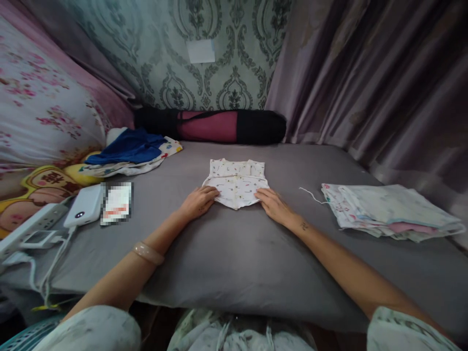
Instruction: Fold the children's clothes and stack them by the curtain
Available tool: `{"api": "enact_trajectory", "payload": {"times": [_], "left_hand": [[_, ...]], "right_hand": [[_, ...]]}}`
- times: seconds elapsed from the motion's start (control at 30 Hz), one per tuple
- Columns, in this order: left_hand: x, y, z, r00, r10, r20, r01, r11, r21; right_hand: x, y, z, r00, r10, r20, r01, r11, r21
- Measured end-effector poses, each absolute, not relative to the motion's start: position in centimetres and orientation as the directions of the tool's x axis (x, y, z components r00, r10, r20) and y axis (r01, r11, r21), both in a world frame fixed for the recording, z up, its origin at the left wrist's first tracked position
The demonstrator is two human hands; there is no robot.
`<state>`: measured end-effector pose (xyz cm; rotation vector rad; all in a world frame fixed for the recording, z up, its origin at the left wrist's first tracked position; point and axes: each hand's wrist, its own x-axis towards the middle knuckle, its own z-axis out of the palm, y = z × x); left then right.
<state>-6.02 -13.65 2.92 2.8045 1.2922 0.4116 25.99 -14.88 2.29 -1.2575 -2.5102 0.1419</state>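
Though apart, left hand (pixel 199 201) and right hand (pixel 276 204) palm-down, fingers on garment (pixel 236 186), grip unclear.

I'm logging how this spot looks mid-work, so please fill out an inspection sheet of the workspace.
Surface: grey sheet, lightly wrinkled near its front edge.
Job's things: small white patterned garment, lying partly folded between the hands.
Clutter: stack of folded cloths at right; blue cloth heaped at far left; power bank and power strip at near left.
Hands: left hand and right hand touch opposite sides of the garment; whether they pinch it is unclear.
Cables: white cables run from the power bank and strip toward the near-left edge.
Surroundings: patterned wall, purple curtain, long black-and-red bag.
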Motion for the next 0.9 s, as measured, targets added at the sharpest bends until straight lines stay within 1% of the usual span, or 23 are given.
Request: {"api": "enact_trajectory", "payload": {"times": [0.13,0.3,0.43,0.57,0.73,0.83,0.9], "left_hand": [[-7.1,-13.6,2.1,0.684,0.696,0.219,0.679,-0.717,0.159],[-7.2,-13.8,3.2,0.689,0.712,0.136,0.694,-0.702,0.164],[-7.3,-14.3,4.7,0.693,0.715,0.087,0.697,-0.696,0.171],[-7.4,-16.0,5.9,0.696,0.716,0.057,0.697,-0.693,0.182],[-7.4,-19.4,6.3,0.729,0.683,0.049,0.66,-0.719,0.216],[-7.0,-20.0,6.0,0.669,0.739,0.077,0.714,-0.668,0.209],[-6.6,-19.7,5.7,0.593,0.795,0.131,0.77,-0.607,0.197]], "right_hand": [[26.7,-14.6,1.8,-0.609,0.776,0.164,0.734,0.629,-0.256],[26.9,-14.9,3.2,-0.63,0.773,0.076,0.731,0.623,-0.278],[26.9,-15.4,4.5,-0.647,0.761,0.053,0.732,0.639,-0.237],[27.1,-17.0,5.4,-0.687,0.724,0.061,0.702,0.683,-0.2],[27.4,-19.9,6.1,-0.727,0.686,0.023,0.672,0.718,-0.181],[27.1,-20.2,6.5,-0.726,0.687,0.037,0.672,0.719,-0.177],[26.7,-19.6,6.8,-0.702,0.709,0.065,0.694,0.702,-0.16]]}}
